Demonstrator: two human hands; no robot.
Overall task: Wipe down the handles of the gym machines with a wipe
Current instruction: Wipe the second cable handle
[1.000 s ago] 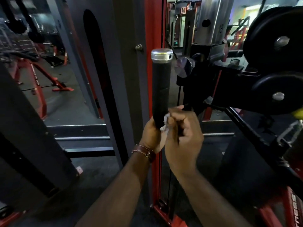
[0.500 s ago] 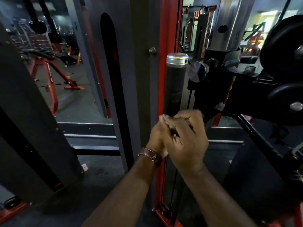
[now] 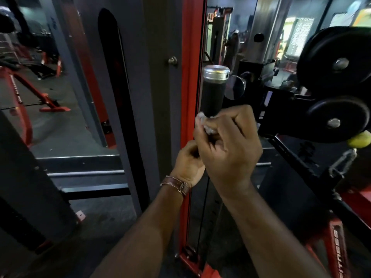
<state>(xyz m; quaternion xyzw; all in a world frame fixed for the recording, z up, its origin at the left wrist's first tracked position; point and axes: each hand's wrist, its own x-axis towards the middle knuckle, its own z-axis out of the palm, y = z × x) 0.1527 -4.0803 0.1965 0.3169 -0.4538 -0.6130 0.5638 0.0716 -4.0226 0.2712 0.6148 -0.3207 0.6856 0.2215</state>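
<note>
An upright black machine handle [image 3: 213, 97] with a silver end cap stands in front of a red post. My right hand [image 3: 228, 149] wraps a crumpled white wipe [image 3: 203, 122] around the handle's middle, fingers curled round it. Just below, my left hand [image 3: 187, 163], with a brown strap at the wrist, grips the lower part of the handle. The handle's lower half is hidden behind both hands.
Black weight plates [image 3: 337, 63] hang on a dark machine at the right, with a chain link [image 3: 341, 163] and a yellow-green ball [image 3: 359, 139] below. A grey panel [image 3: 128, 97] and the red post [image 3: 190, 77] stand directly behind the handle. Red benches [image 3: 46, 101] sit far left.
My right hand with the wipe has slid up the handle, from its base to its middle. My left hand keeps its hold lower down.
</note>
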